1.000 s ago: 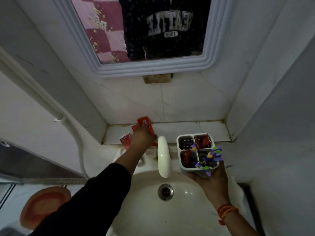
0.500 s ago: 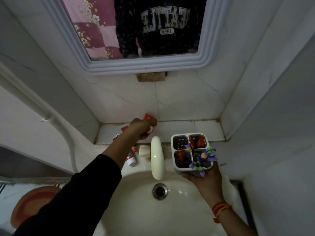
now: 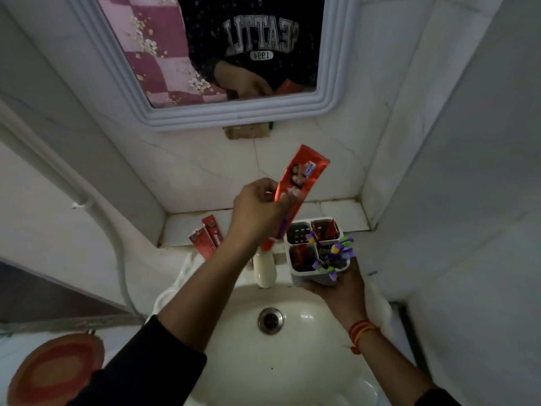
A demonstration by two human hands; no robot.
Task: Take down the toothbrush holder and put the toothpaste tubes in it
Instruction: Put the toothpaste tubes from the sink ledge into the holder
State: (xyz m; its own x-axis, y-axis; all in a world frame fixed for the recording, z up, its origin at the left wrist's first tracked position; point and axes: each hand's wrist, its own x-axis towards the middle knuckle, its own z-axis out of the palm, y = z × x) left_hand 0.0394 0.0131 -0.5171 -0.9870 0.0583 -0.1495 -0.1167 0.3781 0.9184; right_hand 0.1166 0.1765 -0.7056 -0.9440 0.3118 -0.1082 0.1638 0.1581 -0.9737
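My right hand (image 3: pixel 341 285) holds a white toothbrush holder (image 3: pixel 295 276) with four compartments above the sink. Red toothpaste tubes stand in its back right and front left compartments, and purple-headed toothbrushes (image 3: pixel 333 254) fill the front right one. The back left compartment shows only its slotted bottom. My left hand (image 3: pixel 257 209) grips a large red toothpaste tube (image 3: pixel 304 174), held upright and tilted, cap end down, just left of the holder. Two more red toothpaste tubes (image 3: pixel 206 238) lie on the tiled ledge (image 3: pixel 336 213) to the left.
A white sink (image 3: pixel 292 347) with a metal drain (image 3: pixel 270 320) lies below the hands. A cream tap (image 3: pixel 263 271) juts out beside the holder. A framed mirror (image 3: pixel 234 112) hangs above. White walls close in on both sides. An orange mat (image 3: pixel 55 370) lies on the floor at lower left.
My left hand picked the large red tube off the ledge and lifted it up and right toward the holder. My right hand kept the holder nearly still.
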